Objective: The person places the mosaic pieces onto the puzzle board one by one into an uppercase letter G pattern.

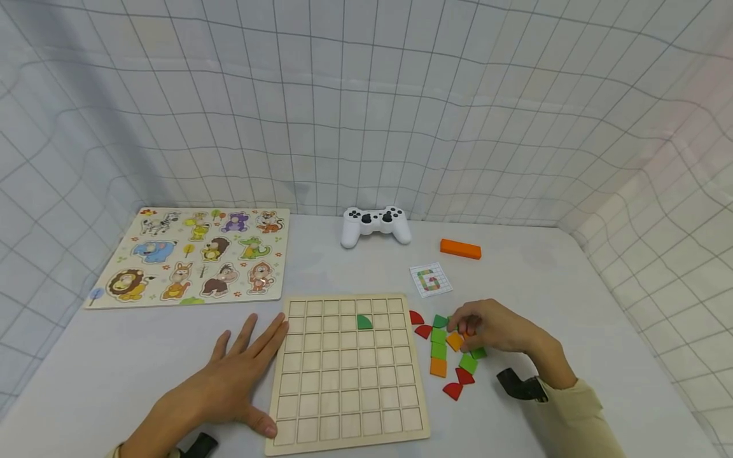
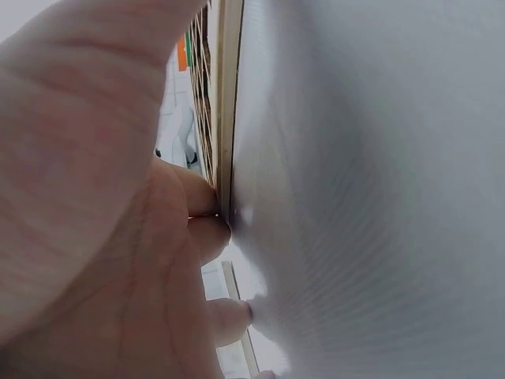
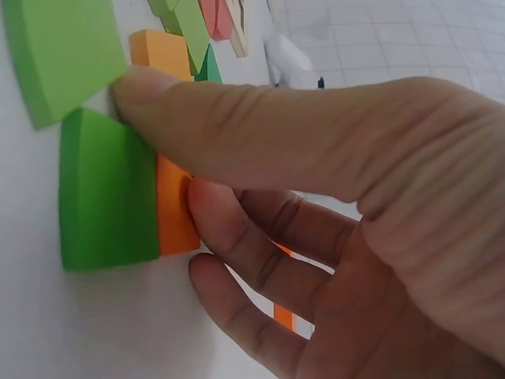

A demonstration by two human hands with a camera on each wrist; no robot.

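Observation:
A square wooden grid board (image 1: 309, 383) lies in front of me, with one green quarter-round tile (image 1: 364, 322) in an upper cell. My left hand (image 1: 229, 381) rests with spread fingers along its left side, thumb and fingertips at the edge; the left wrist view shows fingers against the board's rim (image 2: 227, 103). On the right, my right hand (image 1: 495, 326) is over a loose group of tiles. In the right wrist view its thumb reaches across a green tile (image 3: 110, 197), and a fingertip touches an orange tile (image 3: 177, 221). Thumb and fingers stand apart.
Red quarter-round tiles (image 1: 452, 390) and light green squares (image 1: 438, 350) lie near the board's right edge. Farther back are a pattern card (image 1: 431, 280), an orange block (image 1: 460, 249) and a white game controller (image 1: 376, 222). An animal puzzle board (image 1: 172, 232) lies at back left.

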